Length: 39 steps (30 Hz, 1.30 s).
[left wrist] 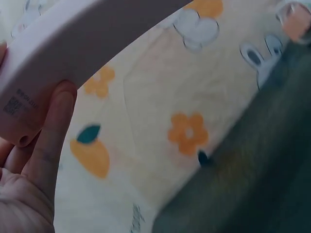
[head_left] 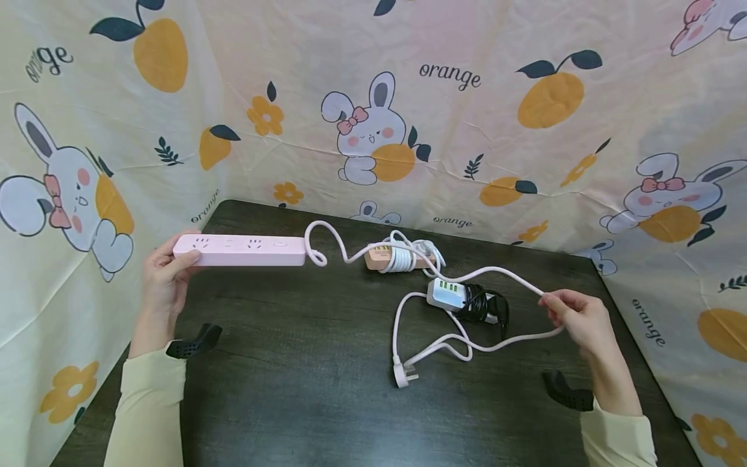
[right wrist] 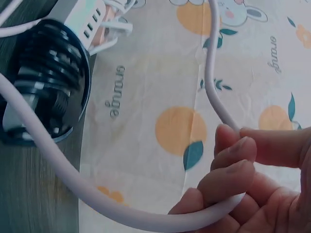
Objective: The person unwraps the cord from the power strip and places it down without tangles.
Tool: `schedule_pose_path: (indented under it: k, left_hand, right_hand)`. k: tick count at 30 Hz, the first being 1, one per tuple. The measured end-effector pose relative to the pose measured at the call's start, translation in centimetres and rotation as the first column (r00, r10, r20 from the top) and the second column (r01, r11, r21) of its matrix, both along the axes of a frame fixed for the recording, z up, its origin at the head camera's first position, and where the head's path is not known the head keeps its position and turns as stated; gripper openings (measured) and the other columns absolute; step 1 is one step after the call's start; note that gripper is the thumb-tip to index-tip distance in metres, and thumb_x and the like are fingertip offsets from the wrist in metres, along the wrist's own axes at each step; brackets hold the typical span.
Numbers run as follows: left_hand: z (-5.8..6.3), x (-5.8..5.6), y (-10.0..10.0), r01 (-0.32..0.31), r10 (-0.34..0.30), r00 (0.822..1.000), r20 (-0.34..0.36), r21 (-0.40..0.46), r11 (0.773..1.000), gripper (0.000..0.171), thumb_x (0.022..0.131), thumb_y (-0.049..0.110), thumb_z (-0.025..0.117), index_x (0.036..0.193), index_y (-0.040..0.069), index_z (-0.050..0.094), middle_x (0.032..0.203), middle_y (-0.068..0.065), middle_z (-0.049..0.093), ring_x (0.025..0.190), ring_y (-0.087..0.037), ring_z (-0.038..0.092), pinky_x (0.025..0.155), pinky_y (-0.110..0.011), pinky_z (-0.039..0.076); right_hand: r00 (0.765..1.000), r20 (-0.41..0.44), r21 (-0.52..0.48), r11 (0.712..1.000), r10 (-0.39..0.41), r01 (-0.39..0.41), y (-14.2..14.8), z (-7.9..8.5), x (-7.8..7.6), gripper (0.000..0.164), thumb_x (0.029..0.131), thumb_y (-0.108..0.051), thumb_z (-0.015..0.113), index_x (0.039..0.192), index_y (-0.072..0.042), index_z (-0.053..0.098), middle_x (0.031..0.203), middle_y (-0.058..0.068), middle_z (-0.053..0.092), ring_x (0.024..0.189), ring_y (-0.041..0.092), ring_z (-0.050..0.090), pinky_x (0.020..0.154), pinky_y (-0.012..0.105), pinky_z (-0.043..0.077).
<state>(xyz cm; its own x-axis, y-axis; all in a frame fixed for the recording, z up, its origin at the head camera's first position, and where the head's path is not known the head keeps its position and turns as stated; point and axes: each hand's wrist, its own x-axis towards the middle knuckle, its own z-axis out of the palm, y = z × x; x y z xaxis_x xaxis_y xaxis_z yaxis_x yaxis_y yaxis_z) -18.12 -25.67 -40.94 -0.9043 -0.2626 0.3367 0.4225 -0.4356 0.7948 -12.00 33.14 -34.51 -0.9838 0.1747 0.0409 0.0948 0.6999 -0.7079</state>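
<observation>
My left hand (head_left: 166, 272) grips the left end of a pink power strip (head_left: 248, 251), held up over the far left of the table; in the left wrist view the thumb presses along the strip's side. From the strip's right end a pale pink cord (head_left: 508, 271) runs, kinked near the strip, across to my right hand (head_left: 583, 321). That hand pinches the cord between thumb and fingers, and the right wrist view shows the cord (right wrist: 58, 160) looping through the curled fingers. The cord's tail ends in a plug (head_left: 401, 375) lying on the table.
A white USB power strip (head_left: 446, 295) wrapped in black cable (head_left: 475, 303) lies right of centre. Behind it sits an orange-and-white strip (head_left: 379, 257) wound with white cable (head_left: 401, 258). The dark table (head_left: 280, 376) meets a printed cloth (head_left: 280, 71) at its back and sides.
</observation>
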Motion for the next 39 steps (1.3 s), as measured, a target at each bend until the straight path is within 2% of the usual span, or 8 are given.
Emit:
schedule_pose_path:
  k: [7,16,19,24,28,31,36,39]
  left_hand:
    - [-1.9,0.7,-1.7,-0.039,0.039,0.990,0.134,-0.004,0.999,0.021,0.086,-0.010,0.058,0.098,0.001,0.071,0.091,-0.004,0.068,0.077,-0.013,0.064,0.064,-0.021,0.054]
    - [-4.1,1.8,-2.9,-0.019,0.014,0.987,0.160,0.027,0.999,0.023,0.086,-0.012,0.057,0.098,0.001,0.071,0.089,-0.004,0.068,0.074,-0.012,0.067,0.061,-0.023,0.054]
    - [-4.5,2.1,-3.0,0.014,-0.015,0.984,0.180,0.010,1.000,0.024,0.086,-0.011,0.057,0.099,0.003,0.071,0.090,-0.003,0.069,0.075,-0.011,0.067,0.062,-0.022,0.054]
    - [-5.6,2.8,-3.0,0.103,-0.091,0.970,0.226,-0.040,0.994,0.026,0.088,-0.010,0.056,0.101,0.006,0.071,0.092,0.001,0.069,0.077,-0.010,0.067,0.065,-0.022,0.054]
    - [-6.5,3.3,-2.6,0.151,-0.124,0.955,0.269,-0.080,0.985,0.027,0.088,-0.009,0.056,0.103,0.008,0.070,0.094,0.003,0.069,0.078,-0.008,0.067,0.066,-0.021,0.053]
    - [-7.0,3.5,-2.2,0.167,-0.135,0.948,0.289,-0.091,0.982,0.028,0.088,-0.009,0.056,0.104,0.009,0.070,0.095,0.005,0.069,0.079,-0.008,0.066,0.066,-0.020,0.053]
    - [-7.6,3.7,-1.6,0.189,-0.158,0.945,0.287,-0.084,0.978,0.031,0.087,-0.012,0.056,0.103,0.011,0.070,0.096,0.004,0.069,0.080,-0.008,0.066,0.066,-0.021,0.054]
    - [-7.8,3.8,-1.5,0.210,-0.180,0.941,0.287,-0.076,0.975,0.033,0.087,-0.013,0.055,0.103,0.012,0.070,0.096,0.003,0.069,0.081,-0.008,0.066,0.067,-0.021,0.054]
  right_hand:
    - [0.988,0.110,-0.051,0.993,0.112,-0.107,2.1,-0.4,2.1,0.026,0.096,-0.016,0.054,0.081,0.002,0.067,0.059,-0.001,0.050,0.056,0.013,0.048,0.053,0.026,0.043]
    - [0.919,0.309,-0.116,0.969,0.244,-0.218,4.4,-1.1,3.8,0.026,0.097,-0.014,0.051,0.087,0.003,0.068,0.062,0.000,0.053,0.057,0.015,0.048,0.054,0.028,0.042]
    - [0.852,0.323,-0.216,0.909,0.411,-0.357,5.5,-1.8,4.2,0.025,0.098,-0.010,0.048,0.088,0.003,0.067,0.065,-0.001,0.056,0.057,0.014,0.051,0.054,0.029,0.044]
    - [0.648,0.260,-0.448,0.683,0.716,-0.576,5.9,-3.0,4.9,0.020,0.095,0.003,0.046,0.089,0.005,0.065,0.068,0.006,0.062,0.060,0.009,0.058,0.051,0.030,0.049]
    - [0.559,0.273,-0.509,0.611,0.783,-0.607,4.6,-4.1,5.6,0.016,0.092,0.004,0.051,0.082,0.005,0.063,0.063,0.019,0.056,0.056,0.004,0.054,0.044,0.026,0.046]
    - [0.553,0.293,-0.477,0.621,0.780,-0.622,3.6,-4.9,6.2,0.015,0.089,0.003,0.056,0.076,0.006,0.062,0.056,0.018,0.049,0.053,-0.001,0.045,0.040,0.022,0.037]
    - [0.599,0.363,-0.376,0.701,0.714,-0.607,2.6,-6.3,6.6,0.013,0.082,-0.004,0.066,0.072,0.003,0.064,0.058,-0.011,0.048,0.051,-0.003,0.042,0.043,0.019,0.035]
    - [0.620,0.390,-0.326,0.732,0.681,-0.599,2.2,-7.2,6.6,0.012,0.080,-0.006,0.070,0.072,0.002,0.066,0.061,-0.014,0.051,0.052,-0.002,0.044,0.045,0.019,0.038]
